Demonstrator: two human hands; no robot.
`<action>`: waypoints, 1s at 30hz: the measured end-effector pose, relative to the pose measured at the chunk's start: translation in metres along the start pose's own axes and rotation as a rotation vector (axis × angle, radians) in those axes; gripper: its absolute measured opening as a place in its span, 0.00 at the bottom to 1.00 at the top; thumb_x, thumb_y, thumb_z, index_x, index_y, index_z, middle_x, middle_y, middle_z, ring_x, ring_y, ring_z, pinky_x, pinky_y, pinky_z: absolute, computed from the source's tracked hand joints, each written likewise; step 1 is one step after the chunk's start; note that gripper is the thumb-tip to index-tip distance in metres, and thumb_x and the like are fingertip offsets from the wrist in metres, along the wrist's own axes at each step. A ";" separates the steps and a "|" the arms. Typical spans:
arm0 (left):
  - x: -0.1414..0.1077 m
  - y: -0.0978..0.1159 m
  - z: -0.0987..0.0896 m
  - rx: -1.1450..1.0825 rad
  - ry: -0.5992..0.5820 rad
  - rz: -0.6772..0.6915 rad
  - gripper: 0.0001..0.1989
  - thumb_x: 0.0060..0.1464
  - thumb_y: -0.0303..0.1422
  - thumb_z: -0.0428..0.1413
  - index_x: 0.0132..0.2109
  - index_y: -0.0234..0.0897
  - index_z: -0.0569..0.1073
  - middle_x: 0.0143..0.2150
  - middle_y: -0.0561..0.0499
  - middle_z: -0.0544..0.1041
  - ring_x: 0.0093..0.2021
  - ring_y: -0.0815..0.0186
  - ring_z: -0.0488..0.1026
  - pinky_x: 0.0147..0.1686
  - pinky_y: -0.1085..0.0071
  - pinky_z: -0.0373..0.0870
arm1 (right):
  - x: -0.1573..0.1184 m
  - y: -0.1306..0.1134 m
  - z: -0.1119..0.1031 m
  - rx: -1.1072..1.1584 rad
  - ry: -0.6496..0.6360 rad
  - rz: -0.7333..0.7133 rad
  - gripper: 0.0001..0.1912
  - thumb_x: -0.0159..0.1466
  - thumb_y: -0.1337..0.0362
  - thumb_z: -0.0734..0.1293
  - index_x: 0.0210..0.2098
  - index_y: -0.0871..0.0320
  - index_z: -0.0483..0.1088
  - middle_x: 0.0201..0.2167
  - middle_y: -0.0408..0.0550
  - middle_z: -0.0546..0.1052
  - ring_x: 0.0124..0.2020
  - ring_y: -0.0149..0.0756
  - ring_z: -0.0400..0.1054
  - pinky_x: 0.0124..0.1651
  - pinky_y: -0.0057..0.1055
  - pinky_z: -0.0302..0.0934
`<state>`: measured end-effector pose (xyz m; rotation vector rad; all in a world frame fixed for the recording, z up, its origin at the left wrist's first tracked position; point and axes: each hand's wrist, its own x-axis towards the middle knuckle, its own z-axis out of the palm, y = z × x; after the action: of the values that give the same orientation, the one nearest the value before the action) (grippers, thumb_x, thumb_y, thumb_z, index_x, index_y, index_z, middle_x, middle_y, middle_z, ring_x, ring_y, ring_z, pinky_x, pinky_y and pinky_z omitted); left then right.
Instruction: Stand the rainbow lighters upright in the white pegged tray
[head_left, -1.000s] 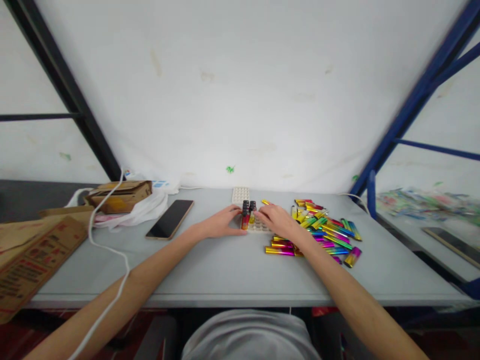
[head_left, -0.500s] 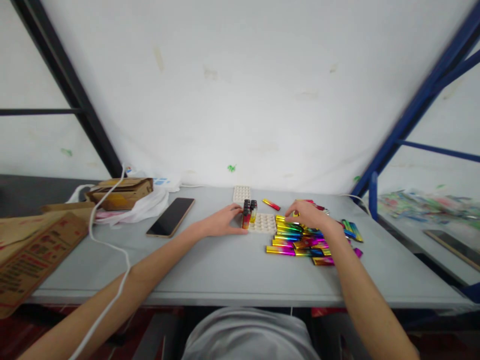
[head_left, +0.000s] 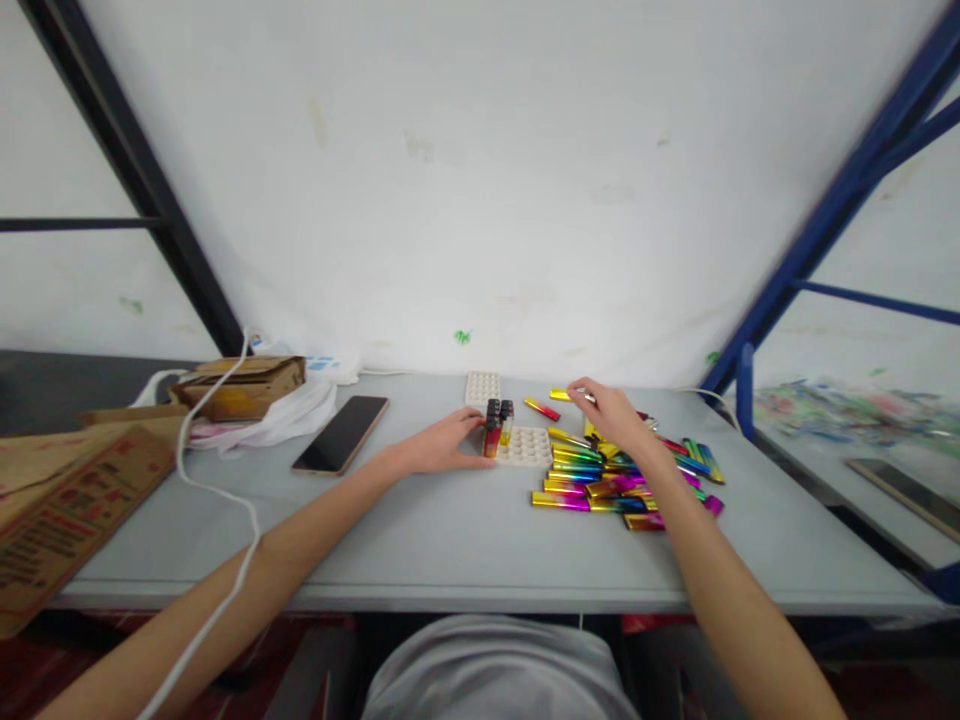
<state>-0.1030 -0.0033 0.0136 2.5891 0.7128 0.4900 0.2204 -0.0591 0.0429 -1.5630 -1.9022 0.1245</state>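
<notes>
My left hand [head_left: 450,441] curves around the left end of a white tray with rows of round holes [head_left: 531,447], thumb in front and fingers behind. Several small black-topped pieces with red and yellow bodies [head_left: 493,432] stand upright at that end, against my fingers. My right hand [head_left: 609,408] pinches a shiny yellow tube-like piece [head_left: 559,395] by one end, above the back of the pile. Under and beside my right wrist lies the pile of shiny metallic slim pieces [head_left: 574,482] in gold, blue, green and magenta. Their exact kind is unclear.
A single red-and-yellow piece [head_left: 541,408] lies behind the tray. Farther back is a second white holed tray [head_left: 482,387]. To the left are a phone [head_left: 341,435], a cardboard box [head_left: 251,388] and a white cable [head_left: 225,487]. A blue metal frame [head_left: 810,220] stands at right.
My right hand has risen off the pile and moved back, now with a yellow piece in its fingers. My left hand has stayed at the tray.
</notes>
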 end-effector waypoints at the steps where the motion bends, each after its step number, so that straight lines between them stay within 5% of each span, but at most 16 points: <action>1: 0.000 0.000 0.000 0.001 0.000 0.002 0.33 0.53 0.56 0.60 0.56 0.35 0.73 0.64 0.39 0.69 0.63 0.48 0.67 0.65 0.55 0.62 | 0.002 -0.003 0.002 0.070 0.049 0.006 0.19 0.69 0.50 0.62 0.44 0.58 0.76 0.29 0.46 0.78 0.28 0.36 0.67 0.35 0.31 0.57; 7: 0.001 -0.001 0.001 -0.007 0.004 0.015 0.32 0.54 0.54 0.61 0.57 0.36 0.74 0.64 0.39 0.70 0.63 0.48 0.67 0.65 0.55 0.62 | 0.002 -0.030 0.025 0.517 0.086 0.105 0.28 0.62 0.38 0.65 0.26 0.57 0.67 0.21 0.40 0.66 0.25 0.32 0.59 0.30 0.29 0.55; 12: 0.000 -0.001 0.001 0.001 0.002 0.006 0.33 0.53 0.55 0.61 0.57 0.36 0.73 0.63 0.39 0.70 0.63 0.48 0.67 0.66 0.56 0.61 | -0.007 -0.056 0.039 0.781 -0.110 0.090 0.24 0.66 0.39 0.60 0.35 0.54 0.64 0.28 0.41 0.72 0.27 0.32 0.64 0.32 0.29 0.61; 15: 0.000 -0.001 0.001 0.006 0.001 0.012 0.33 0.54 0.55 0.60 0.57 0.36 0.73 0.64 0.39 0.70 0.63 0.48 0.67 0.66 0.56 0.61 | -0.009 -0.063 0.047 0.903 -0.159 0.158 0.23 0.65 0.38 0.62 0.41 0.52 0.63 0.24 0.35 0.63 0.20 0.28 0.55 0.23 0.26 0.53; 18: 0.000 -0.002 0.001 0.015 0.002 0.019 0.33 0.54 0.55 0.60 0.58 0.35 0.73 0.64 0.39 0.70 0.63 0.48 0.67 0.65 0.57 0.62 | -0.007 -0.063 0.055 0.845 -0.100 0.226 0.24 0.65 0.37 0.60 0.36 0.52 0.61 0.21 0.33 0.56 0.18 0.27 0.47 0.21 0.25 0.45; 23: 0.000 -0.005 0.003 0.041 -0.010 0.011 0.34 0.55 0.56 0.59 0.59 0.35 0.72 0.64 0.39 0.69 0.64 0.50 0.66 0.65 0.60 0.61 | -0.006 -0.060 0.064 0.478 0.111 0.185 0.28 0.65 0.38 0.60 0.23 0.55 0.57 0.19 0.37 0.57 0.23 0.30 0.53 0.27 0.28 0.48; 30: 0.001 -0.003 0.002 0.027 -0.006 0.005 0.34 0.54 0.54 0.61 0.59 0.35 0.72 0.64 0.39 0.70 0.64 0.49 0.66 0.66 0.58 0.61 | -0.008 -0.063 0.069 0.418 0.138 0.218 0.22 0.63 0.50 0.60 0.18 0.55 0.56 0.17 0.38 0.55 0.23 0.31 0.53 0.29 0.30 0.44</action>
<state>-0.1027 -0.0013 0.0109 2.6167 0.7156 0.4773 0.1309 -0.0614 0.0159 -1.4414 -1.4790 0.4651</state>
